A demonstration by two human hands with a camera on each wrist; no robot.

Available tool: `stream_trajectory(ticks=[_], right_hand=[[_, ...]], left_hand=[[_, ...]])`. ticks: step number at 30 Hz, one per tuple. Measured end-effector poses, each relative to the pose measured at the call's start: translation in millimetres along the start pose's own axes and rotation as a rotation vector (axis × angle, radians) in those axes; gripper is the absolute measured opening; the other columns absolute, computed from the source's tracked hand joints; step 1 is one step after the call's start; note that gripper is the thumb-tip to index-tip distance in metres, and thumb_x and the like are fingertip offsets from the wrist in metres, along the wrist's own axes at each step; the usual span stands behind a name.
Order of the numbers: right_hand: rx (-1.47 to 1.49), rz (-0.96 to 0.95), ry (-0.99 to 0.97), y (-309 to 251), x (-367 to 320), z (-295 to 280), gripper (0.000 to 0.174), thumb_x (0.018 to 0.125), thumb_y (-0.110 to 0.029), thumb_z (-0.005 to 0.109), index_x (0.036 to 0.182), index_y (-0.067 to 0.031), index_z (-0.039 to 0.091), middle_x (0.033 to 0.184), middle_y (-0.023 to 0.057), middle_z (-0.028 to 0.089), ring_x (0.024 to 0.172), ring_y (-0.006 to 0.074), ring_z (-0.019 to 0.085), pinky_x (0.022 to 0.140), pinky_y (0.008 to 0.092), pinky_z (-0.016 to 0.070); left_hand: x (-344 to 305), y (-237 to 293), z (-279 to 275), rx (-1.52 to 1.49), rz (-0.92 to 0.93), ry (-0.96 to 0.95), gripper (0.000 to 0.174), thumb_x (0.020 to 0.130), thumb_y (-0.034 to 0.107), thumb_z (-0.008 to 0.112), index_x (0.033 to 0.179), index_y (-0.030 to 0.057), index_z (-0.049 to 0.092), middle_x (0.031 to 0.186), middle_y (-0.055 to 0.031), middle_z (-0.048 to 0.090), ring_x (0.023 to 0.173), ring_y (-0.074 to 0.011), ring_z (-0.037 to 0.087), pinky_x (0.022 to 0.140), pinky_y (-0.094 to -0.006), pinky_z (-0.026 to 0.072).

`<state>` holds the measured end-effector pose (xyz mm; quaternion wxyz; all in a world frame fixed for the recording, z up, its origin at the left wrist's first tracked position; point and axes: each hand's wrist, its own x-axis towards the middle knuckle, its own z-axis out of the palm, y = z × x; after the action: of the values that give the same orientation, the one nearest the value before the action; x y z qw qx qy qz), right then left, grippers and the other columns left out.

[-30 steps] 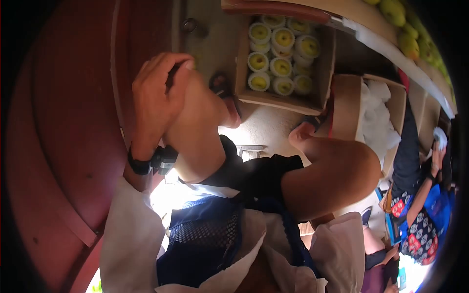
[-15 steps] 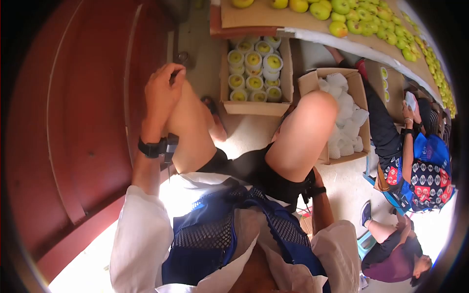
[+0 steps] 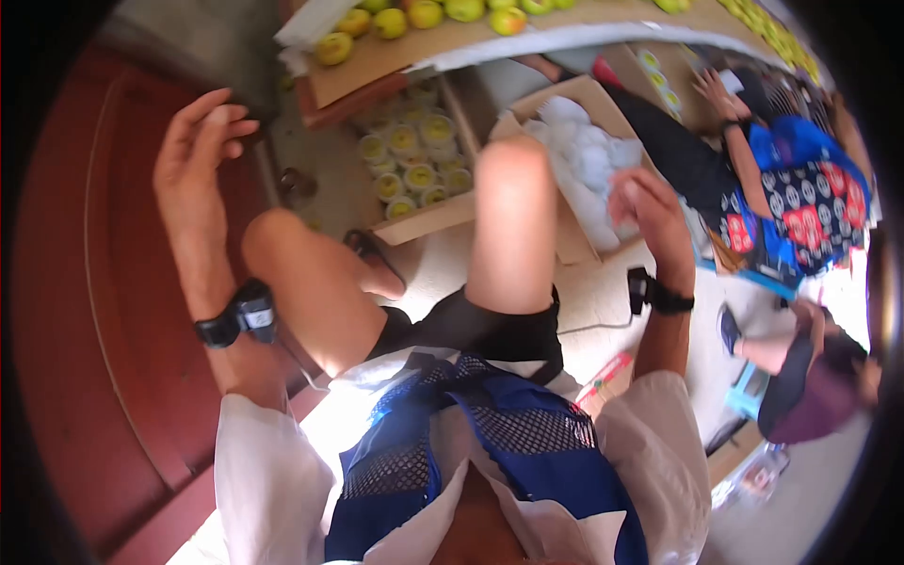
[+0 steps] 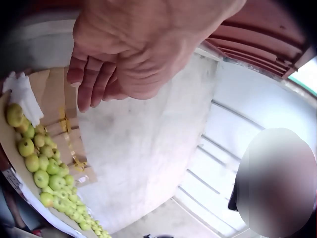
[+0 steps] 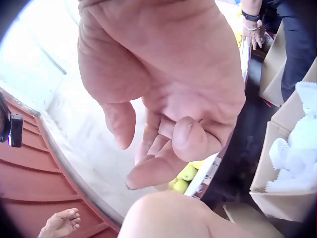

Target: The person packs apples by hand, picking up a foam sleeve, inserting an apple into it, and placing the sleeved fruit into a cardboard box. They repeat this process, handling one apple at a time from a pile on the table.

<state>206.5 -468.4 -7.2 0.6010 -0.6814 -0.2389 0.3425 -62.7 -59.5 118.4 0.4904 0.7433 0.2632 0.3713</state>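
Note:
My left hand point(image 3: 193, 165) is raised in front of the red panel, left of my knee, with loosely bent fingers and nothing in it. In the left wrist view the palm of that hand point(image 4: 143, 44) shows bare. My right hand point(image 3: 652, 217) hangs in the air, overlapping the edge of a carton of white foam nets point(image 3: 584, 141) in the head view. Its fingers point(image 5: 158, 168) curl loosely around nothing in the right wrist view. Between and beyond my knees stands a carton point(image 3: 428, 218) of yellow-green apples point(image 3: 419, 177) in foam sleeves.
A cardboard-covered shelf point(image 3: 367, 61) with loose apples point(image 3: 466, 9) runs across the far side. The red panel point(image 3: 66, 282) borders my left. On the right another person in a patterned top point(image 3: 815, 207) sits handling something white, and a person in purple point(image 3: 819, 395) sits on a blue stool point(image 3: 746, 388).
My left hand has lifted off my knee and moved left. The right hand has come up from beside my thigh to near the foam-net carton. The head view has turned.

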Motion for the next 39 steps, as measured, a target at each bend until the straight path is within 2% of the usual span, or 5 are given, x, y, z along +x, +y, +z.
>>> stream_trajectory(ticks=[17, 29, 32, 37, 39], right_hand=[[-0.185, -0.194, 0.021, -124, 116, 74, 0.026, 0.097, -0.027, 0.060, 0.108, -0.0056, 0.071, 0.080, 0.0003, 0.067, 0.067, 0.0053, 0.058, 0.056, 0.0191, 0.0339], [-0.171, 0.165, 0.371, -8, 18, 59, 0.019, 0.101, -0.020, 0.057, 0.100, -0.0049, 0.067, 0.070, 0.0003, 0.062, 0.060, 0.0052, 0.055, 0.055, 0.0197, 0.0375], [-0.820, 0.145, 0.007, 116, -96, -1, 0.029, 0.097, -0.025, 0.063, 0.107, 0.0019, 0.067, 0.090, 0.0141, 0.072, 0.083, 0.0283, 0.070, 0.079, 0.0370, 0.0556], [-0.685, 1.386, -0.491, 124, -268, 51, 0.103, 0.083, -0.032, 0.077, 0.159, -0.0029, 0.014, 0.138, 0.0356, 0.051, 0.102, 0.0341, 0.067, 0.074, 0.0357, 0.0570], [-0.560, 1.560, -0.548, 106, -291, 50, 0.093, 0.084, -0.030, 0.076, 0.153, -0.0025, 0.021, 0.132, 0.0318, 0.054, 0.099, 0.0310, 0.066, 0.073, 0.0340, 0.0558]], left_hand=[[78, -53, 8, -0.578, -0.171, -0.076, 0.032, 0.097, 0.008, 0.063, 0.127, -0.0039, 0.060, 0.106, -0.0133, 0.069, 0.089, -0.0189, 0.068, 0.071, -0.0281, 0.0495], [87, -136, 19, -0.813, -0.361, -0.086, 0.033, 0.097, 0.007, 0.063, 0.129, -0.0014, 0.058, 0.109, -0.0096, 0.068, 0.095, -0.0173, 0.065, 0.073, -0.0279, 0.0473], [70, -140, 21, -0.838, -0.407, -0.103, 0.028, 0.097, 0.007, 0.063, 0.122, -0.0036, 0.060, 0.105, -0.0112, 0.068, 0.091, -0.0179, 0.065, 0.071, -0.0281, 0.0471], [62, -124, 20, -0.829, -0.400, -0.139, 0.028, 0.097, 0.006, 0.062, 0.124, -0.0033, 0.060, 0.103, -0.0094, 0.067, 0.090, -0.0157, 0.063, 0.072, -0.0275, 0.0445], [59, -125, 17, -0.819, -0.392, -0.125, 0.029, 0.098, 0.007, 0.061, 0.125, -0.0034, 0.059, 0.105, -0.0085, 0.066, 0.091, -0.0146, 0.061, 0.074, -0.0274, 0.0429]])
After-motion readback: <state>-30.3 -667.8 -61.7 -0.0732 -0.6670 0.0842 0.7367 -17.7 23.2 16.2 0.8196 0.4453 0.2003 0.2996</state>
